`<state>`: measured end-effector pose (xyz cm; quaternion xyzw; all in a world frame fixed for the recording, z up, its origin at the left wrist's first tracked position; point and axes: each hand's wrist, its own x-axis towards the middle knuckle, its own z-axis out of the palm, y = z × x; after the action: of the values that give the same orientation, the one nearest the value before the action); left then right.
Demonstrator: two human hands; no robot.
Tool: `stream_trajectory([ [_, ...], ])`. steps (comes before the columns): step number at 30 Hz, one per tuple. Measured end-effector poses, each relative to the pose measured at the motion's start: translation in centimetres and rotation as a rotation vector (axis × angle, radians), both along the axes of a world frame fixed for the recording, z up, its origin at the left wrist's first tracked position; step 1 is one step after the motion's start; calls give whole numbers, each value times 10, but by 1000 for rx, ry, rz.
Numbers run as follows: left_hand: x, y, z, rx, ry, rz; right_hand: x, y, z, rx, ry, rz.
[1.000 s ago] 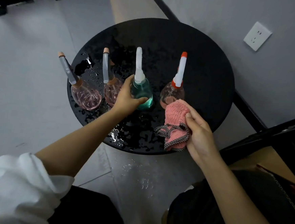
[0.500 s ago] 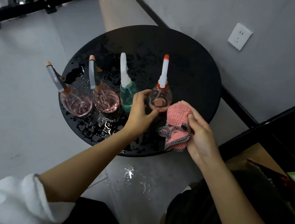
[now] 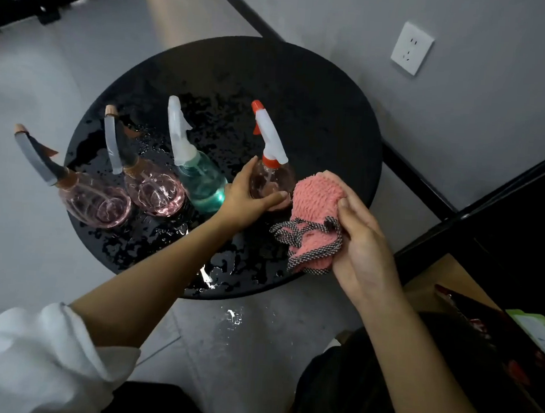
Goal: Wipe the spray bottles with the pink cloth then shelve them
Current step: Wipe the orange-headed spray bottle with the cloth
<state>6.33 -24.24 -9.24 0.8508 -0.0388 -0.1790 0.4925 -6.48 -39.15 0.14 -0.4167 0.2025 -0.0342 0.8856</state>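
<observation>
Several spray bottles stand in a row on a wet round black table (image 3: 321,106). From the left: two pink bottles with grey heads (image 3: 97,200) (image 3: 155,190), a teal bottle with a white head (image 3: 201,181), and a pink bottle with an orange-and-white head (image 3: 270,170). My left hand (image 3: 245,201) grips the body of that rightmost bottle. My right hand (image 3: 359,245) holds the bunched pink cloth (image 3: 313,209) against the bottle's right side.
Water drops cover the table top and the floor below its front edge. A grey wall with a white socket (image 3: 411,47) runs behind. A dark shelf unit (image 3: 507,225) stands at the right, with a wooden board and coloured packs lower right.
My left hand let go of the teal bottle, moved right and took hold of the orange-capped pink bottle. The cloth in my right hand stays beside that bottle.
</observation>
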Motion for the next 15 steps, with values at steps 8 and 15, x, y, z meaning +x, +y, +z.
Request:
stream_trajectory([
  [8,9,-2,0,-184,38,-86,-2,-4,1,40,-19,3],
  [15,12,0,-6,-137,-37,-83,0,-4,3,38,-20,13],
])
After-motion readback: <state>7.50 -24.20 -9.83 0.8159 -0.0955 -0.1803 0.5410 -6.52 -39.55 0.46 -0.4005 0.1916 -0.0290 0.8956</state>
